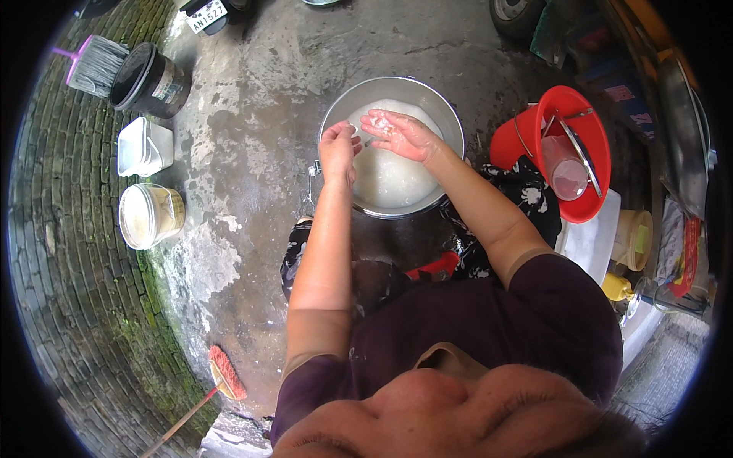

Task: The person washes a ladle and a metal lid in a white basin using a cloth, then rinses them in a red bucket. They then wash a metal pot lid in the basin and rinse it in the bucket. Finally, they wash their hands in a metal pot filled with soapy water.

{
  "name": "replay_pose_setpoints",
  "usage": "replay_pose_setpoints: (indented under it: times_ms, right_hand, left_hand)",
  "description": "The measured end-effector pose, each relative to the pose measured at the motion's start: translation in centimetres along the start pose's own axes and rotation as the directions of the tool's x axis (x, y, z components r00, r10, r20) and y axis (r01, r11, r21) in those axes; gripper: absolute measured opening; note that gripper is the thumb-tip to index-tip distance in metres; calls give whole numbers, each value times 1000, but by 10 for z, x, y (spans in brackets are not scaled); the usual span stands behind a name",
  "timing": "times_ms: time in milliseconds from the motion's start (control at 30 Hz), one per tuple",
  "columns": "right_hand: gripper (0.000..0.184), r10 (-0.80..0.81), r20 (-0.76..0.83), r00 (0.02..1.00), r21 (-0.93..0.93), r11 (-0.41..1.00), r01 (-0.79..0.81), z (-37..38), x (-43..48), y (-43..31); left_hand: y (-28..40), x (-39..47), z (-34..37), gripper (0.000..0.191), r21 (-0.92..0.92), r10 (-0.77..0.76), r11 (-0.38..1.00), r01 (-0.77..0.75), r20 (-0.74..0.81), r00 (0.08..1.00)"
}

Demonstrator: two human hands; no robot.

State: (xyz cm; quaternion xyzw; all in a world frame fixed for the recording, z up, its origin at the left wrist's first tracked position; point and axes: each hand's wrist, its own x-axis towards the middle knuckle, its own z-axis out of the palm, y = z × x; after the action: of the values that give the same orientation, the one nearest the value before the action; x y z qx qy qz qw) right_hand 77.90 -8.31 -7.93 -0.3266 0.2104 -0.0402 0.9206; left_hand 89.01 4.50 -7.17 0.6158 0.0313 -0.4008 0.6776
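A large round metal pot (452, 114) stands on the ground before me, with cloudy whitish liquid (395, 180) inside. Over its right half my right hand (404, 136) is turned palm up, fingers extended and wet. Small white grains or bits (382, 123) lie on that palm and its fingers. My left hand (339, 150) is above the pot's left rim, its fingers bent and the fingertips drawn together near the right fingertips. Whether something small is pinched there cannot be made out. The two hands appear slightly apart.
At right, a tilted red bucket (501, 143) holds a clear plastic container (564, 166) and metal utensils. Along the left wall are a black bucket (177, 91), a white tub (160, 146) and a lidded pail (172, 212). A red-bristled brush (229, 372) lies lower left. A wheel (509, 11) is at top right.
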Motion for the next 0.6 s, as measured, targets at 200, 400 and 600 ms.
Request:
replay_pose_setpoints:
  times_ms: [200,400,600]
  right_hand:
    - [68,43,70,997,374,925,-66,-11,7,6]
    - [87,-19,262,965,423,901,-97,-22,15,12]
    - [93,-11,287,958,298,951,-79,-11,13,10]
  left_hand:
    - [-30,4,14,23,-16,-18,1000,17,-93,995]
    - [-43,12,20,28,586,588,627,-514,77,805]
    - [-26,2,20,17,686,607,509,-520,142,782]
